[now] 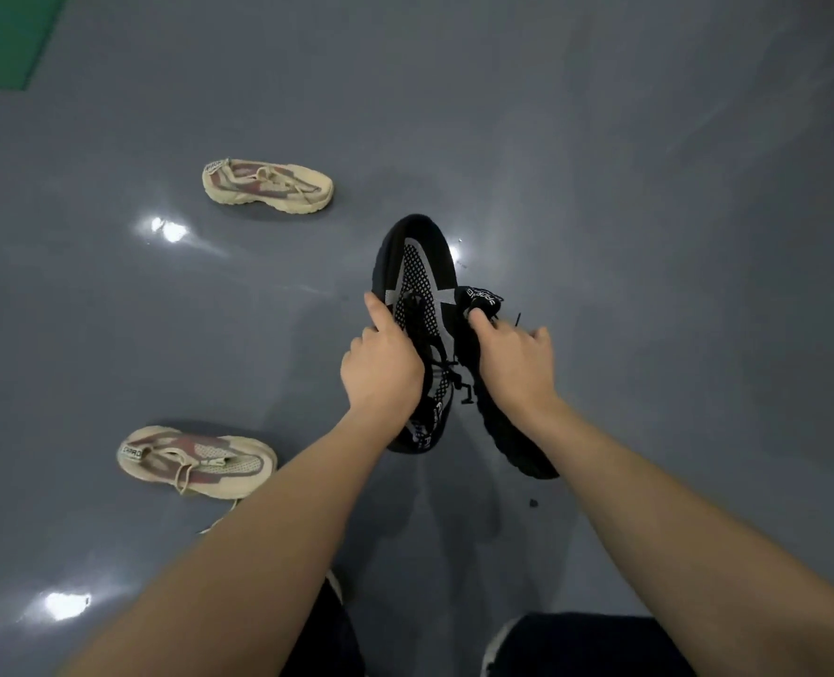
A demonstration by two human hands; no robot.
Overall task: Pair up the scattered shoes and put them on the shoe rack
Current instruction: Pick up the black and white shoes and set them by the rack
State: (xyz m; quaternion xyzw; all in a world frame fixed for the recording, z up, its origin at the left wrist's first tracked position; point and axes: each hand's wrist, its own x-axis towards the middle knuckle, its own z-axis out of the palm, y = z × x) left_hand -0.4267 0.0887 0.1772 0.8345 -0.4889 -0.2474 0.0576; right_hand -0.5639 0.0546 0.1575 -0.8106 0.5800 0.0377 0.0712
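Black shoes, one gripped in each hand: left hand (380, 368), right hand (517, 364). Two beige shoes (268, 186) lie apart on the grey floor (649, 188).

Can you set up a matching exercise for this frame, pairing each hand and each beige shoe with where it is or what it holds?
Column 1:
1. left hand
2. right hand
3. far beige shoe
4. near beige shoe

Column 2:
A. on the floor beside the left forearm
B. grips the black shoe with the grey mesh top
C. on the floor, farther off, upper left
D. grips the black shoe seen from its side

Pairs: 1-B, 2-D, 3-C, 4-A
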